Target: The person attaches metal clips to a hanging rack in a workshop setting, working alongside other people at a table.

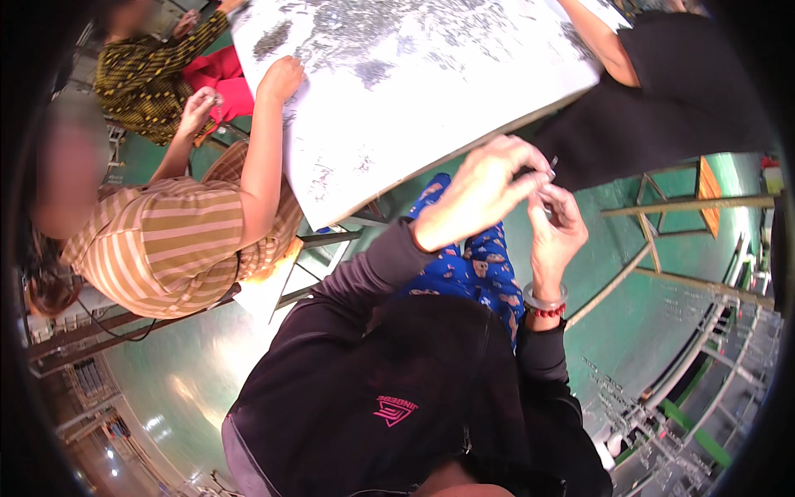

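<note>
In front of my lap, beyond the near edge of the white table (406, 149), both my hands meet in the air. My left hand (489, 186) is closed in a pinch, thumb and forefinger together, on a tiny dark metallic piece (554, 171). Just under it, my right hand (556, 228) has its fingers curled in with the tips pressed together. Whatever lies between those tips is too small to name. Heaps of small dark grey pieces (377, 73) are spread over the tabletop.
A person in a striped top (190, 240) sits at the left, one hand on the table. Beyond is another in a yellow-and-black top (153, 79). Someone in black (687, 91) is at the right. A wooden stool (708, 199) and metal framing stand on the green floor.
</note>
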A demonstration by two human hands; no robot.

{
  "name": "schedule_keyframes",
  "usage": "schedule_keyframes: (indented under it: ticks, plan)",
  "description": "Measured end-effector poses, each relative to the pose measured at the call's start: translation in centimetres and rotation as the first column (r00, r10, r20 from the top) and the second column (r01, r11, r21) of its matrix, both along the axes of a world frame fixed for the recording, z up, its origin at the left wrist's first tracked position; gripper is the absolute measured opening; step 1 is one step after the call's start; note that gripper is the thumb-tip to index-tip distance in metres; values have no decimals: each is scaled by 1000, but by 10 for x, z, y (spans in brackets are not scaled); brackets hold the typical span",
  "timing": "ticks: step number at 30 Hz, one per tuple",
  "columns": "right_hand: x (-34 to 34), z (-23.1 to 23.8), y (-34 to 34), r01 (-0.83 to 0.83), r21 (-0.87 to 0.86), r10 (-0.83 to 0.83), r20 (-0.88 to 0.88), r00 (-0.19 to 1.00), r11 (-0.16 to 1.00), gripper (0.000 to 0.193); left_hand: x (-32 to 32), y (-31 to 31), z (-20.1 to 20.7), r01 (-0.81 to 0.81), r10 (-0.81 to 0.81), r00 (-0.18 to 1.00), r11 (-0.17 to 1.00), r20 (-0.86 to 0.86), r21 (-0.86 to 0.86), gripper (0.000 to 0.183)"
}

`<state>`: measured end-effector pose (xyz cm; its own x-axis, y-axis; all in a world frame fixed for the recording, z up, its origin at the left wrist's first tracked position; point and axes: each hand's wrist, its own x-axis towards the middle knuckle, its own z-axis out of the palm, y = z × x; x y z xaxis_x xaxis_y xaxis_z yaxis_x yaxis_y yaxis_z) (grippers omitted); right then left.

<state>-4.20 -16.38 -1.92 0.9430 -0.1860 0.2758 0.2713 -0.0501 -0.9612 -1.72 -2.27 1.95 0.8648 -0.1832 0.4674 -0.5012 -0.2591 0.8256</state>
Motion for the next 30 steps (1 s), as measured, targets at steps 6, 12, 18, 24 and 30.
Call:
schedule_keyframes:
  ticks: [6,12,18,24,30]
  plan:
    - [11,-9,-15,-180,16,180,12,984,983,25,-4,-2,4,-56,50,997,994,-65,-91,13]
    - [114,0,0,-357,-68,322,-302,897,932,22,-10,-7,-4,-61,52,997,985,-62,-159,11]
    - [240,-60,72,-160,-869,594,176,785,469,34,-11,-28,-10,-10,-16,996,962,-90,-273,12]
    - [261,-73,88,-172,-934,665,86,742,314,27,-2,-21,-7,-33,22,999,965,-46,-259,14]
    - [222,-68,29,-359,-330,330,-143,933,873,30,6,-23,-15,-21,-22,991,952,-136,-305,8]
